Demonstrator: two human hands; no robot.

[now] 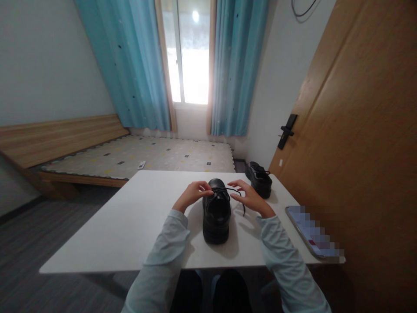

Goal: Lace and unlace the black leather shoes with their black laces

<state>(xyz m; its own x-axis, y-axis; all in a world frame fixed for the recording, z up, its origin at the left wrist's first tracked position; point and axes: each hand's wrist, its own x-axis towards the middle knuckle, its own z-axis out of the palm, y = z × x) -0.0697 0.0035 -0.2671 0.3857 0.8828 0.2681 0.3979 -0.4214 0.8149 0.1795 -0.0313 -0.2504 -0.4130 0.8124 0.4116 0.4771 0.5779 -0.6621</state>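
Shoe (216,221), black, rounded and softly glossy, is sitting upright on a smooth white table (130,217), heel toward the near edge. The left hand (191,194) is pinching its thin, cord-like lace (219,190); the right hand (250,199) is curving loosely, released, fingers parted. Beyond, a matching shoe (259,180) is resting near the brown door (352,130).

Loose, creased, plain pale blue-grey long fabric sleeves (159,265), hems ending near wrists; bare left hand (194,194), bare right hand (250,198). Dark, probably black trousers (231,293); lap dim, material unclear.
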